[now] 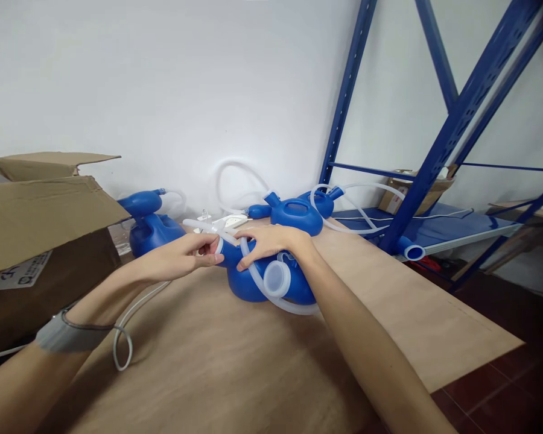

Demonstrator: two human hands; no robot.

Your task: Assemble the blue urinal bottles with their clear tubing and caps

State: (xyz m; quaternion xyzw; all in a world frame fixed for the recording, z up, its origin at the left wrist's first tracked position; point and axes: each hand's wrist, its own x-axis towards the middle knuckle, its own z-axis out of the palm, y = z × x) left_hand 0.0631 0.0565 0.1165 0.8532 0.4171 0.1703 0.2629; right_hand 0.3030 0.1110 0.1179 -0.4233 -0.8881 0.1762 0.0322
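Observation:
A blue plastic urinal bottle (244, 285) lies on the brown-covered table in front of me, its neck pointing left. At the mouth of that neck, my left hand (185, 258) pinches the white ring (219, 245) between thumb and fingers. My right hand (278, 239) reaches over the bottle from the right and grips it behind the neck, thumb on the near side. A clear soft tube (259, 283) passes under this hand and curves along the bottle's front. A round translucent cap (277, 279) hangs against the near side. The handle is mostly hidden by my right hand.
Behind stand more blue bottles (296, 217) with tubes, and another bottle (156, 234) is at the left. An open cardboard box (49, 217) occupies the left side. A blue metal rack (452, 138) rises at the right. A white cable (131, 343) loops on the table (199, 367).

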